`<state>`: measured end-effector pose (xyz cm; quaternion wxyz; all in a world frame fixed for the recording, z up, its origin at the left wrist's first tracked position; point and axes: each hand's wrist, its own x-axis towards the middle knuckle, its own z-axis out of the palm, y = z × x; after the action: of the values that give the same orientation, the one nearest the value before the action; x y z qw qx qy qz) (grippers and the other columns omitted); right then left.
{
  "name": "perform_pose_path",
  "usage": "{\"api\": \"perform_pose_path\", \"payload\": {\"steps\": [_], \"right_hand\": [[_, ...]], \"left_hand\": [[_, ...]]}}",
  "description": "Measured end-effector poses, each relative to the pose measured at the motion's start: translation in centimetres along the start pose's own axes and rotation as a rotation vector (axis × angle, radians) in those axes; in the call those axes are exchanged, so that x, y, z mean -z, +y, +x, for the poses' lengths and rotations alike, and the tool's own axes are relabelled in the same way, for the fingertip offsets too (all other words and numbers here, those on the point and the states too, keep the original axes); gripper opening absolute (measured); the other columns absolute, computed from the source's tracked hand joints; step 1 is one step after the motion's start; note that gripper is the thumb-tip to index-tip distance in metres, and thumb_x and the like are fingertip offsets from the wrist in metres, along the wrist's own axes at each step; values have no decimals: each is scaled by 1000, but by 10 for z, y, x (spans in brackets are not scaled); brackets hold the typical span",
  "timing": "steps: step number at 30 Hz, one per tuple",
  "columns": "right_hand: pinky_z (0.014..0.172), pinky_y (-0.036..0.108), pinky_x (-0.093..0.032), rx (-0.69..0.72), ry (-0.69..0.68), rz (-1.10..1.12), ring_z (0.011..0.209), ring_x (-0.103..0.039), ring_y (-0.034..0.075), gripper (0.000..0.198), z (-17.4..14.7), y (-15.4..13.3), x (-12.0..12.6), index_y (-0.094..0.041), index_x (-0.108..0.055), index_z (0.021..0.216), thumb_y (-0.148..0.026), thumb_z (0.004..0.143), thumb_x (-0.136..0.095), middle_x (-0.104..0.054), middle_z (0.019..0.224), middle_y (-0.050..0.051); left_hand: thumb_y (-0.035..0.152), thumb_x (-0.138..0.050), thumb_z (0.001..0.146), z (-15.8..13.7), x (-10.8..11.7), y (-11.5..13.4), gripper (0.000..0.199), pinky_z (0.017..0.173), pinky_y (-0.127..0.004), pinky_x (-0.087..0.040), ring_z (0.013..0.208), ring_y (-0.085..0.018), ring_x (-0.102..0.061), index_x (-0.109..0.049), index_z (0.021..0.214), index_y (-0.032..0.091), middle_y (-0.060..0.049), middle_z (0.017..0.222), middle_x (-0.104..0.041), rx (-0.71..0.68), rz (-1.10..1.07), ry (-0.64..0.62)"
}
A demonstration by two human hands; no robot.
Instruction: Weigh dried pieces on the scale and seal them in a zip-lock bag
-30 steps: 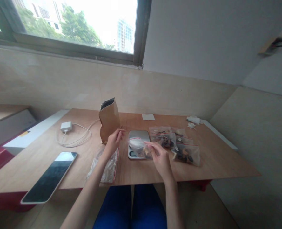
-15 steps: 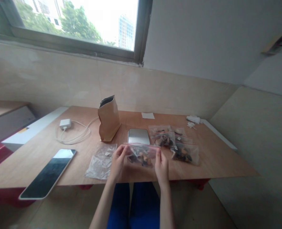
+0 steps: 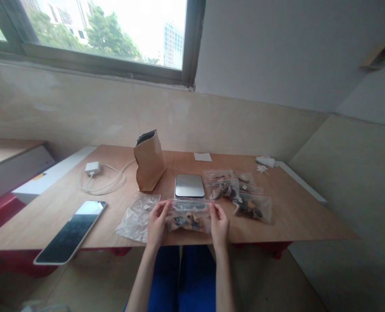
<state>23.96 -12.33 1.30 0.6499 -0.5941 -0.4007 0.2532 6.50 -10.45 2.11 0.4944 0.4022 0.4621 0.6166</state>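
Observation:
Between my two hands is a clear zip bag [image 3: 190, 220] with dark and tan dried pieces lying along its bottom. My left hand [image 3: 158, 222] pinches its upper left corner, and my right hand [image 3: 219, 222] pinches the upper right corner. The bag's top strip is stretched between them. Just beyond it sits a small flat scale [image 3: 189, 185] with a silver top. Several filled zip bags [image 3: 252, 207] lie in a group to the right of the scale. Beside my left hand, empty clear bags [image 3: 133, 222] lie crumpled on the table.
A brown paper pouch [image 3: 149, 162] stands open-topped behind the empty bags. At the left are a phone [image 3: 71, 234] jutting past the table's front edge and a white charger [image 3: 92, 168] with its cable. White papers [image 3: 203, 157] lie at the back of the wooden table [image 3: 296, 216].
The bag's top edge has tilted so that its face shows more. Both hands still grip the corners and have shifted slightly left. The camera view has moved a little.

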Motion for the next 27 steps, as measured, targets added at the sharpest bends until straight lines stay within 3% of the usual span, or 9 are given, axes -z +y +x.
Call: {"api": "perform_pose_path", "payload": {"steps": [7,15,27], "right_hand": [[73,31,-48,51,8,-66,75,-66,22,45,0,5,3,-15,-65,82,-55,81,-45,-71,76,10],[70,31,-47,110,65,-158,73,-64,22,43,0,9,9,-15,-64,79,-55,80,-48,-71,77,11],[70,30,-45,112,28,-103,71,-61,19,37,-4,1,5,-16,-63,75,-52,78,-53,-69,74,7]], "left_hand": [[45,-61,75,-3,0,-3,32,73,-28,-47,77,-18,-61,-67,86,16,-5,80,-68,-115,138,6],[47,-57,76,-5,8,4,30,72,-30,-47,79,-20,-63,-64,82,19,-5,81,-68,-133,339,-41],[43,-63,72,-3,16,1,24,72,-28,-46,77,-19,-61,-64,79,20,-3,78,-67,-156,278,2]]}}
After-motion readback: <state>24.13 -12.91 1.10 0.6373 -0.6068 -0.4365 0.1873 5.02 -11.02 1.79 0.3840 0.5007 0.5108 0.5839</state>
